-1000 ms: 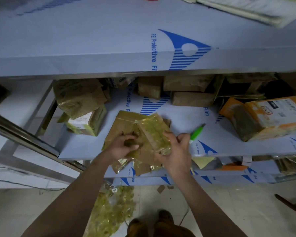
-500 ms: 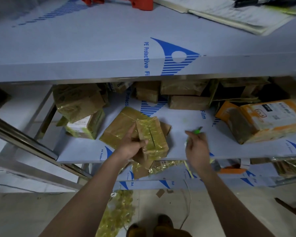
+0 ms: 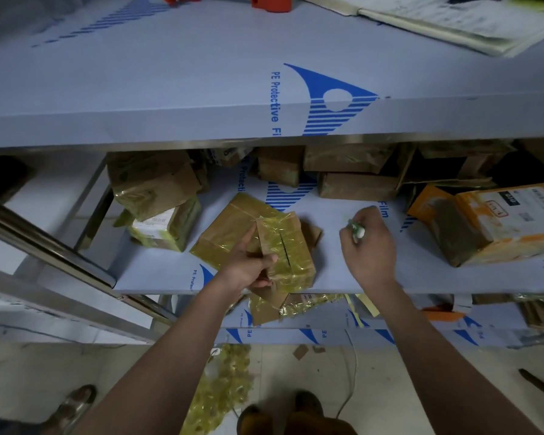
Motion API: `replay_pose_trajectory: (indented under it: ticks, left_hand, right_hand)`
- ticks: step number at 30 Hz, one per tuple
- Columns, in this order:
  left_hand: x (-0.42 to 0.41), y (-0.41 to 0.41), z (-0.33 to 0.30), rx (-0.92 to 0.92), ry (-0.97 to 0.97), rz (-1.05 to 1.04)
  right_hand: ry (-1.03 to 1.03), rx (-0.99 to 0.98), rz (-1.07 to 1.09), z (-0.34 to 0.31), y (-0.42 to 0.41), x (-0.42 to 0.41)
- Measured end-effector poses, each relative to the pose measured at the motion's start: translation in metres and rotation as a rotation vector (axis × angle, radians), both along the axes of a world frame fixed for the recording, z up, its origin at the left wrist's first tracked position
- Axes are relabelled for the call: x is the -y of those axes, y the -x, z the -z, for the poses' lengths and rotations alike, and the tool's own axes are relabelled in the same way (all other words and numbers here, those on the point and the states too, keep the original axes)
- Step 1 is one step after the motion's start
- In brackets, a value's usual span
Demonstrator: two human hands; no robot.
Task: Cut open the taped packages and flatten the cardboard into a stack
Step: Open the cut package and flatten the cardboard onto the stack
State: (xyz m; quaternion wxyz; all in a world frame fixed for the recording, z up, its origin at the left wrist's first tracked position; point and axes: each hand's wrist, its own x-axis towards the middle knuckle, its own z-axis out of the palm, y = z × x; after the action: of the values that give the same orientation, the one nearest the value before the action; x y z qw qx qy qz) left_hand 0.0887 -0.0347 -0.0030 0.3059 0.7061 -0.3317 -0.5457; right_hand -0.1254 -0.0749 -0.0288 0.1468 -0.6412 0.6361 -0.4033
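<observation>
left hand [image 3: 252, 265] grips small brown tape-wrapped cardboard package [image 3: 288, 249] at front of film-covered blue-white shelf [image 3: 390, 274] | right hand [image 3: 366, 243] pinches green-white cutter [image 3: 357, 231], mostly hidden | rear boxes [image 3: 355, 183] shadowed

A brown cardboard package [image 3: 288, 249], wrapped in glossy, crinkled yellowish tape, is gripped by the left hand [image 3: 248, 265], while just beside that grip a matt blue-printed protective film is seen on the smooth shelf [image 3: 327, 268], whose rail [image 3: 44, 246] is polished metal.

An orange tool [image 3: 269, 2] and papers [image 3: 453, 20] lie on the top shelf [image 3: 139, 89].
</observation>
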Motion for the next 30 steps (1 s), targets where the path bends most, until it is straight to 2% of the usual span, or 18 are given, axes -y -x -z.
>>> replay_pose_trajectory:
  ticks: [1, 3, 6, 17, 24, 30]
  left_hand:
    - [0.0, 0.0, 0.001, -0.006, -0.001, -0.011]
    - [0.001, 0.0, 0.003, -0.018, -0.003, -0.023]
    - [0.001, 0.001, 0.004, -0.035, 0.001, -0.035]
    - [0.0, -0.002, 0.013, -0.134, 0.036, -0.04]
    - [0.002, -0.004, 0.015, -0.139, 0.039, -0.041]
    - [0.001, -0.004, 0.014, -0.13, 0.052, -0.025]
  right_hand:
    - [0.016, 0.2, -0.033, -0.01, -0.013, -0.004]
    - [-0.03, 0.47, -0.17, -0.021, -0.039, -0.011]
    - [-0.168, 0.649, -0.294, -0.015, -0.067, -0.013]
    - [-0.036, 0.308, -0.354, 0.01, -0.076, -0.01]
    - [-0.025, 0.19, -0.402, 0.009, -0.082, -0.011]
    - [-0.055, 0.165, -0.39, 0.007, -0.086, -0.007]
